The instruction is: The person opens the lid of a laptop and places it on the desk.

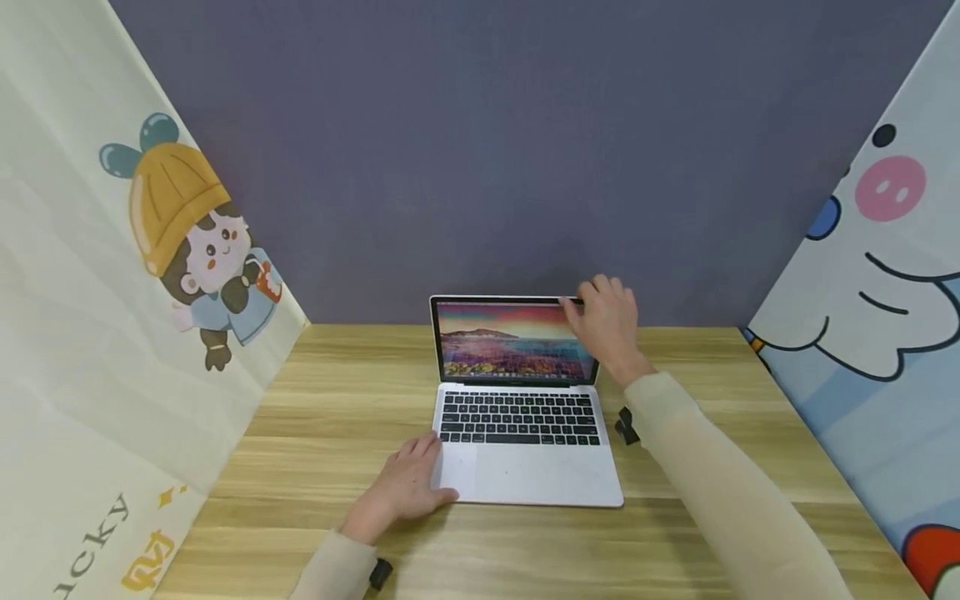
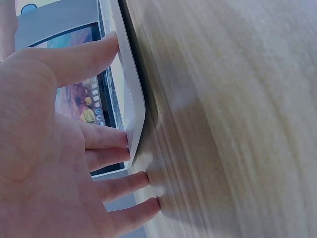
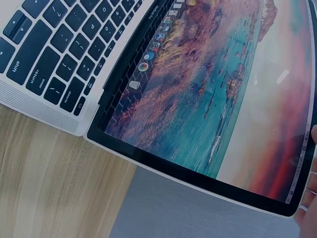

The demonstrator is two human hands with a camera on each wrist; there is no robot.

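Observation:
A silver laptop [image 1: 528, 477] lies on the wooden table with its lid raised and its screen [image 1: 498, 346] lit, showing a colourful coast. At the top right corner of the lid, my right hand [image 1: 607, 323] pinches the edge, thumb in front and fingers behind. Only some fingertips of that right hand [image 3: 308, 201] appear in the right wrist view. My left hand [image 1: 408, 482] rests at the front left corner of the base. In the left wrist view, the thumb of the left hand [image 2: 54, 144] touches the front edge; its fairly straight fingers reach the side and the tabletop.
The wooden table [image 1: 352, 375] meets a dark grey-blue panel [image 1: 510, 150] just behind the laptop. Printed cloths stand at both sides, a cream one [image 1: 75, 333] at left and a blue and white one [image 1: 862, 400] at right.

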